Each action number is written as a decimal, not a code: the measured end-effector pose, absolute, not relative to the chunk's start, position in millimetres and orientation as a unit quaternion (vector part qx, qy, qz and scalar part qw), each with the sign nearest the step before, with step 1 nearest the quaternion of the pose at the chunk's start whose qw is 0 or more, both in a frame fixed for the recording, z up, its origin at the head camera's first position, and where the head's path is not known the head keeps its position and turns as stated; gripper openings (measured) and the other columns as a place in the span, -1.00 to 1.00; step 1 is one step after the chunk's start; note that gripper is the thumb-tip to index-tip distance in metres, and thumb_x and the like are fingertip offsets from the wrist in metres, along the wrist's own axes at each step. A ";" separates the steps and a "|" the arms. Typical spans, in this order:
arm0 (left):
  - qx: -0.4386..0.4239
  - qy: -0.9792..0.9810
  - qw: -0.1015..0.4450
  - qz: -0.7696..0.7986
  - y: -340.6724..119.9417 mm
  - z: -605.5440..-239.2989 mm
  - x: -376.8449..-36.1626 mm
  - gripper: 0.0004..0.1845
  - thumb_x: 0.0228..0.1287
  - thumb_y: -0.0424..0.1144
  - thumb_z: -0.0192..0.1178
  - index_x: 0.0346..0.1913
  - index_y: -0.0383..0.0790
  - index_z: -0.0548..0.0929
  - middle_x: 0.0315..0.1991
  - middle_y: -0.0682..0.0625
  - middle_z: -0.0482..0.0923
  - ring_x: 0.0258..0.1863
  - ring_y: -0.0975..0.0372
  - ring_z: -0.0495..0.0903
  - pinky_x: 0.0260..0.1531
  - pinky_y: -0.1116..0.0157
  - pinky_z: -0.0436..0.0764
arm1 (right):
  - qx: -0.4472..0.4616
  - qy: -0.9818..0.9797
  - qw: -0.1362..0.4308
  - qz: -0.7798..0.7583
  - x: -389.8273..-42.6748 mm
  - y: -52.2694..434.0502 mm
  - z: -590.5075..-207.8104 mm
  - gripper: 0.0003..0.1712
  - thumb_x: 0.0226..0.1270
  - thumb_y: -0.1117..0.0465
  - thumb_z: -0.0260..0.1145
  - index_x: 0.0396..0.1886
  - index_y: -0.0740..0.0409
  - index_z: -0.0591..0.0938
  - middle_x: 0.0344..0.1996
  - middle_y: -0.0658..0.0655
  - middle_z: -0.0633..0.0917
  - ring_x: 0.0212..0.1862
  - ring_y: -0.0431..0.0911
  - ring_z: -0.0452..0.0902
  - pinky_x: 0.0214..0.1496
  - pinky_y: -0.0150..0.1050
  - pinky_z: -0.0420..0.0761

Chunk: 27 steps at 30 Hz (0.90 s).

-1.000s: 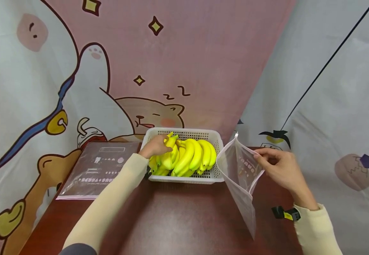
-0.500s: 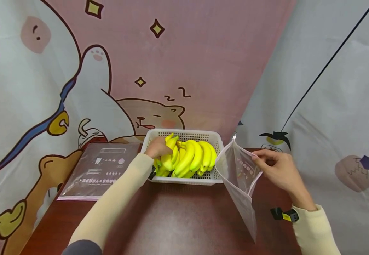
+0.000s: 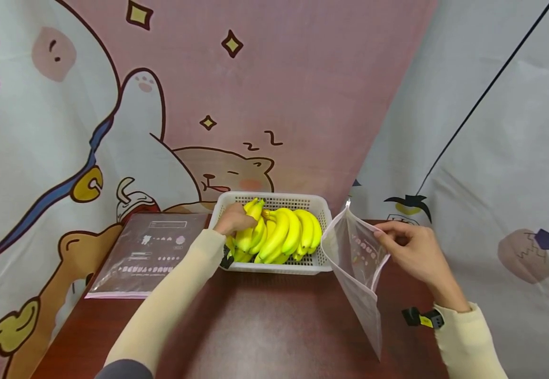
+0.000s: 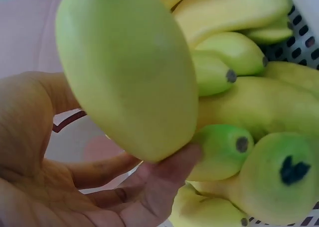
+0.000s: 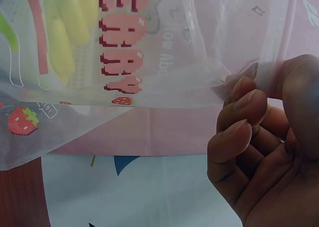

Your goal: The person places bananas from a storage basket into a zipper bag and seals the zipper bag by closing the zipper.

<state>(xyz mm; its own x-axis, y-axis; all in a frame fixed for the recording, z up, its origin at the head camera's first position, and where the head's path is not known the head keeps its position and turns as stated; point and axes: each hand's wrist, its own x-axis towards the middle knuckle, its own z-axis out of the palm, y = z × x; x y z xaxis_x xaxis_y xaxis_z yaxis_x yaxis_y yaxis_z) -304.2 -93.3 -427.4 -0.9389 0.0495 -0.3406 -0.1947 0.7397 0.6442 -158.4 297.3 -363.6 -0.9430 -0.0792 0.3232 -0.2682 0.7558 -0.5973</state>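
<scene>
My left hand curls round a banana of the bunch in the white basket; my right hand pinches the clear bag, held upright just beside the basket.

A dark reddish-brown worktop with a smooth, slightly glossy face carries everything here, its far edge meeting the cartoon-printed backdrop. Toward the back, near the middle, stands a white perforated plastic basket filled with a bunch of yellow bananas. To the left of the basket, just beside it, a flat clear zip bag with small printed marks lies on the surface, its near edge trimmed in pink. On the right side, well apart from the basket, a small black object with a yellow tag sits on the worktop close to a cream sleeve.
</scene>
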 end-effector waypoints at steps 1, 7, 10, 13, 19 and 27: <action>-0.041 0.915 0.168 0.365 -93.5 -427.2 -303.2 -0.66 0.26 -0.15 0.34 -0.10 -0.35 0.55 -0.23 -0.16 0.53 -0.32 0.07 0.61 -0.34 0.15 0.73 | 0.094 -0.926 0.139 0.337 -158.5 297.4 -363.5 -0.78 0.42 0.00 0.40 -0.08 -0.04 0.79 -0.61 0.02 0.60 -0.61 -0.20 0.41 -0.64 -0.31 0.38; -0.037 0.904 0.149 0.399 -92.6 -426.5 -296.8 -0.62 0.27 -0.11 0.35 -0.03 -0.35 0.63 -0.12 -0.18 0.61 -0.32 0.10 0.63 -0.30 0.13 0.75 | 0.091 -0.928 0.135 0.335 -157.4 299.6 -363.5 -0.77 0.43 0.01 0.39 -0.05 -0.03 0.78 -0.57 0.05 0.64 -0.59 -0.20 0.42 -0.64 -0.31 0.39; -0.029 0.896 0.141 0.419 -91.7 -425.2 -293.6 -0.47 0.28 -0.10 0.34 0.21 -0.36 0.57 0.08 -0.22 0.61 -0.31 0.12 0.64 -0.37 0.18 0.72 | 0.089 -0.929 0.133 0.334 -157.0 300.1 -363.4 -0.77 0.43 0.00 0.39 -0.04 -0.03 0.78 -0.56 0.06 0.65 -0.58 -0.20 0.43 -0.63 -0.31 0.39; -0.019 0.892 0.132 0.433 -91.1 -422.7 -291.1 -0.34 0.30 -0.09 0.34 0.38 -0.32 0.47 0.25 -0.23 0.54 -0.32 0.13 0.63 -0.43 0.23 0.68 | 0.090 -0.929 0.132 0.333 -157.5 299.6 -362.9 -0.76 0.43 -0.01 0.38 -0.04 -0.03 0.78 -0.56 0.05 0.64 -0.57 -0.20 0.43 -0.62 -0.31 0.40; 0.014 0.888 0.121 0.444 -87.6 -412.3 -283.5 -0.32 0.33 -0.10 0.33 0.44 -0.25 0.42 0.33 -0.21 0.51 -0.18 0.10 0.66 -0.23 0.13 0.73 | 0.087 -0.931 0.127 0.331 -158.4 298.5 -362.7 -0.75 0.44 -0.02 0.38 -0.06 -0.01 0.78 -0.54 0.06 0.65 -0.54 -0.20 0.44 -0.62 -0.31 0.39; 0.033 0.870 0.116 0.478 -75.0 -389.7 -267.0 -0.36 0.29 -0.14 0.35 0.41 -0.15 0.43 0.19 -0.21 0.55 -0.06 0.01 0.67 -0.26 0.13 0.75 | 0.088 -0.931 0.130 0.329 -159.8 295.1 -363.0 -0.76 0.45 0.00 0.37 -0.07 0.01 0.78 -0.54 0.07 0.66 -0.52 -0.19 0.45 -0.62 -0.30 0.39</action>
<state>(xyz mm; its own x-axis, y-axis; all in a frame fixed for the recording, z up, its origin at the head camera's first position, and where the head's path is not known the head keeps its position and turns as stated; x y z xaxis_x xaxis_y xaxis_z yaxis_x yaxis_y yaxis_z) -267.0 -75.0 -389.7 -0.9708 0.1687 -0.1704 -0.0533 0.5413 0.8392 -159.8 295.1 -363.0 -0.9506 -0.0776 0.3004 -0.2490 0.7686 -0.5892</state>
